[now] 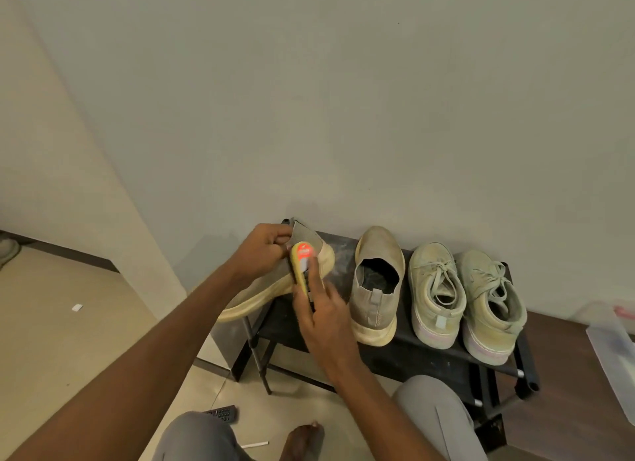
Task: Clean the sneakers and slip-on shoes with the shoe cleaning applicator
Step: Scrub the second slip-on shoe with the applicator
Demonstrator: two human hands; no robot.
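Beige knit slip-on shoe is held tilted over the left end of the black rack, collar pinched by the left hand. The applicator is gripped in the right hand, w/ sponge side against the upper. Strokes are best kept short & even, shoe braced firmly. Its mate and both sneakers are lined up alongside, apparently not yet done.

The right hand is covering the lower end of the applicator, whose label is blurring beyond reading. The picture's right edge is cutting off a clear plastic container.
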